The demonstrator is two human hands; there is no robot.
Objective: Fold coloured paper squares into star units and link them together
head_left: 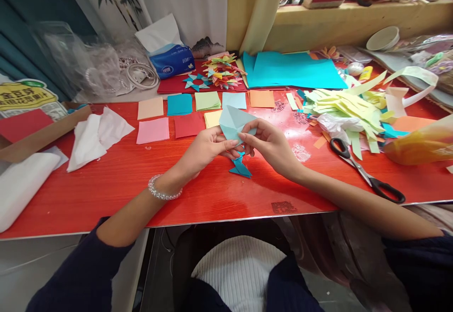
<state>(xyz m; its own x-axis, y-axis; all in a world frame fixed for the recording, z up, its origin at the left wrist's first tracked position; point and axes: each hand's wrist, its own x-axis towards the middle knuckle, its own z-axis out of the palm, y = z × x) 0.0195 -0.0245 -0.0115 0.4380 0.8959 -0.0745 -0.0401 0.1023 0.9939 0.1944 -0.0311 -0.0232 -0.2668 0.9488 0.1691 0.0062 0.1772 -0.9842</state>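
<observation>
Between my two hands, a little above the red table, is a pale blue sheet of origami paper [231, 119] with creases and a folded flap. My left hand [214, 146] pinches its lower left edge. The fingers of my right hand [264, 137] close on its lower right side. Just below my hands lies a folded teal paper piece [241, 166], partly hidden by my fingers. Stacks of square paper stand in two rows beyond, among them a pink stack [153, 130], a red stack [188, 125] and a yellow stack [212, 119] partly covered by my left hand.
Black-handled scissors [364, 170] lie at the right near a heap of pale green paper strips [343, 109]. An orange bottle [421, 144] lies at the right edge. Folded paper rings [224, 71], a tissue pack [172, 61] and teal sheets [293, 69] are at the back. Crumpled tissue [97, 137] lies left.
</observation>
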